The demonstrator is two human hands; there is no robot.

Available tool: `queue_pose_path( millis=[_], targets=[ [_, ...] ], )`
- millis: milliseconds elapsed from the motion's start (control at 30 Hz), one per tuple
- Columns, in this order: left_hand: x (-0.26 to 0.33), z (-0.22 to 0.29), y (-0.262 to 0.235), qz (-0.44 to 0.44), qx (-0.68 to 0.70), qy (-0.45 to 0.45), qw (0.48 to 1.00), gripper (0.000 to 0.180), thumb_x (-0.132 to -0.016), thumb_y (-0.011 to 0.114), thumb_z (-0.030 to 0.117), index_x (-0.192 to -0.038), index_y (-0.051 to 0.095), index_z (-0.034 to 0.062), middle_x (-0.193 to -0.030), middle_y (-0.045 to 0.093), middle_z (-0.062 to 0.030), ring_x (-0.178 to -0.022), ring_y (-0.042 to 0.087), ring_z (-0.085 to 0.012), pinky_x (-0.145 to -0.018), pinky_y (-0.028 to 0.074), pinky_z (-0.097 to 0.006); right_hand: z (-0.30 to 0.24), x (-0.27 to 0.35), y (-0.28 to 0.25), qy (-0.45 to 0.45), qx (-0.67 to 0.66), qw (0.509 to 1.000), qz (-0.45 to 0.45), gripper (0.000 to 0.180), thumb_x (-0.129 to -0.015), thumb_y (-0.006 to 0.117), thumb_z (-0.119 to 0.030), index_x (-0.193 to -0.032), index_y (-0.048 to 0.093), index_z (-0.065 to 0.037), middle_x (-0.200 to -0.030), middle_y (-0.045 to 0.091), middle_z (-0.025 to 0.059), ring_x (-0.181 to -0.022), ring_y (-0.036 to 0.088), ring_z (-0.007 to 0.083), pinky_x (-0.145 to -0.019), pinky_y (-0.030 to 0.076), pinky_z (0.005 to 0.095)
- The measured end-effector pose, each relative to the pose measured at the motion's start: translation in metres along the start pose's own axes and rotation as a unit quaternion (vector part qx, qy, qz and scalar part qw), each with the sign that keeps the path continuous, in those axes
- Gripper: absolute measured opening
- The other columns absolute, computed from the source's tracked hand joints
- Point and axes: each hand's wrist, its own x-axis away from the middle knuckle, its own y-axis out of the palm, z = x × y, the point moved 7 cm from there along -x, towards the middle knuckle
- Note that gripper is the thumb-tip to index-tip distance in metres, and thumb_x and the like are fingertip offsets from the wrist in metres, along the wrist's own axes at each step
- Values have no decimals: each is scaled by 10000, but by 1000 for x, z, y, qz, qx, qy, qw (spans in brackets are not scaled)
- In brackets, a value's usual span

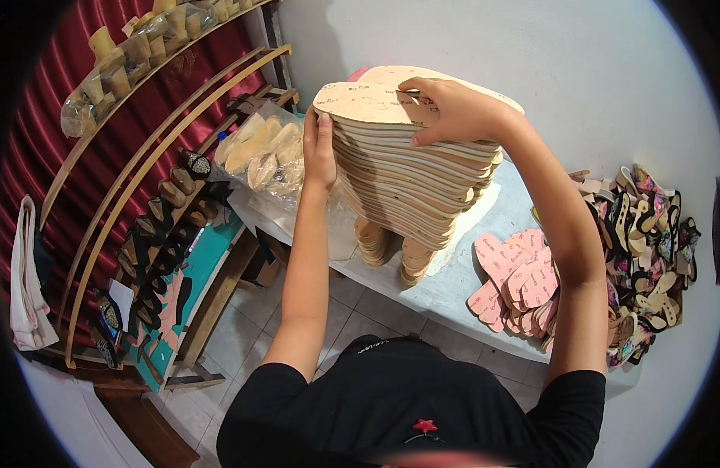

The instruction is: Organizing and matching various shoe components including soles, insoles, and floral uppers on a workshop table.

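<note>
— What have you got in the head view?

— A tall stack of tan insoles [410,168], lifted above the pale bench [461,273]. My left hand [319,152] presses flat against its left side, fingers straight. My right hand [453,109] is curled over the top right edge, thumb down the side. So the stack sits between my two grips.

— And around it?

— Pink insoles [516,277] lie on the bench below my right forearm, with smaller tan stacks [391,249] under the lifted pile.
</note>
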Motion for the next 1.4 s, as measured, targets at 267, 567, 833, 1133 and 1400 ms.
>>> queue_pose_path(
  millis=[267,567,833,1133,1400],
  targets=[
    [-2,-5,1,-7,9,-17,1000,450,-932,404,310,-1244,379,-13,-1207,464,-124,-1127,422,-183,-976,297,-299,5,3,-2,31,-6,999,-14,763,-613,743,-313,-1249,411,-53,-1005,583,176,-942,566,291,-831,444,352],
    [6,-4,3,-13,38,-11,999,435,-943,354,305,-1244,364,-10,-1216,442,-110,-1149,393,-172,-982,286,-297,2,11,0,8,9,1000,23,800,-606,747,-356,-1255,395,-48,-1005,576,177,-948,560,294,-839,444,354],
    [-1,-36,-16,26,-11,-48,998,621,-882,333,497,-1330,311,68,-1320,391,-78,-1214,359,-195,-997,233,-334,0,18,-4,-29,31,997,63,780,-607,739,-324,-1255,391,-62,-1020,563,176,-974,543,296,-851,437,365],
    [1,-19,-4,22,47,-25,998,520,-886,405,431,-1210,393,25,-1193,451,-98,-1133,401,-190,-973,270,-317,2,32,-10,-12,109,989,101,785,-616,703,-435,-1226,431,-22,-1100,553,183,-1042,526,306,-871,444,375],
    [-3,-18,-2,3,-7,-39,999,704,-848,345,593,-1279,376,37,-1279,433,-101,-1200,375,-208,-1001,242,-354,13,47,-11,34,86,990,104,738,-646,714,-368,-1252,405,-82,-1092,540,187,-1036,526,299,-891,430,381]
  ],
)
